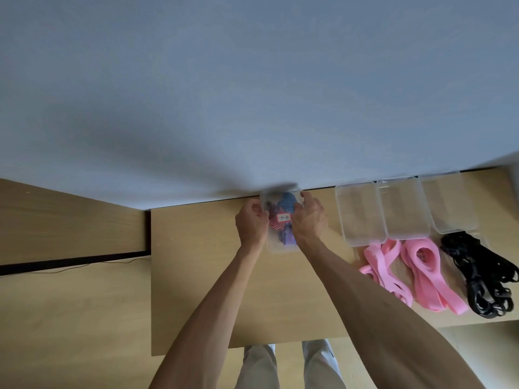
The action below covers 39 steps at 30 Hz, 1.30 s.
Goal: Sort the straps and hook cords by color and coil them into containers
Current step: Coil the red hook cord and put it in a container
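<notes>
Both hands grip one clear labelled container (281, 217) of striped red and blue cords at the tabletop (202, 276) far edge: left hand (251, 224) and right hand (309, 220) curl around its sides. Right of it stand three empty containers (360, 213), with pink straps (415, 270) and black straps (486, 276) nearer the person.

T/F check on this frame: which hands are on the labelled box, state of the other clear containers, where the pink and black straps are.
1. Both hands, left hand and right hand, hold the labelled container. True.
2. The three clear containers to its right hold pink straps. False: they look empty.
3. The pink straps lie on the table. True.
4. The black straps lie left of the pink ones. False: they lie to the right.
</notes>
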Each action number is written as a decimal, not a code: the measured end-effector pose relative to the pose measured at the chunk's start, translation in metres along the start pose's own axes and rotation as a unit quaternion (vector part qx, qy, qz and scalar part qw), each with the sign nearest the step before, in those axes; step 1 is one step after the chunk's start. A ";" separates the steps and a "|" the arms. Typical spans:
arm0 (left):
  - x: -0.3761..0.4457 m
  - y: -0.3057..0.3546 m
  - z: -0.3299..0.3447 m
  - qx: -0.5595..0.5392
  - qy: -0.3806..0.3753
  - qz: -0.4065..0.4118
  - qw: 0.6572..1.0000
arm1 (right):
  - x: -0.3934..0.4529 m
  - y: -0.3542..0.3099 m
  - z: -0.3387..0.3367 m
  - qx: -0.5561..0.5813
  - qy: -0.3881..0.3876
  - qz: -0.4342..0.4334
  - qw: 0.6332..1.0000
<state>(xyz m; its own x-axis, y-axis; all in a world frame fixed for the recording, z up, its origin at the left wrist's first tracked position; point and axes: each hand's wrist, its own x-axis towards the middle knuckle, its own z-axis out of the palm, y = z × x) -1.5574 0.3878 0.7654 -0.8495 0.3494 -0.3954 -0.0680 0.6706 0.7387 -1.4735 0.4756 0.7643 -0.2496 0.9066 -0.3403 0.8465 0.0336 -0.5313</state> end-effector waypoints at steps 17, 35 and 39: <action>0.014 -0.003 0.010 -0.040 0.016 0.035 0.998 | 0.010 0.003 0.006 0.047 0.008 0.059 0.997; -0.028 -0.013 -0.001 0.278 -0.088 0.239 0.926 | -0.020 0.043 -0.018 0.278 0.093 0.253 0.922; -0.032 -0.011 -0.002 0.247 -0.051 0.302 0.919 | -0.024 0.043 -0.020 0.299 0.090 0.259 0.914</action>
<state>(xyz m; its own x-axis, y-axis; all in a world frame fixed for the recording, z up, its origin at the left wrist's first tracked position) -1.5307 0.3678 0.7709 -0.5987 0.7986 -0.0620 0.6674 0.5402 0.5127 -1.4219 0.4641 0.7652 0.2386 0.7920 -0.5619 0.4079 -0.6068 -0.6822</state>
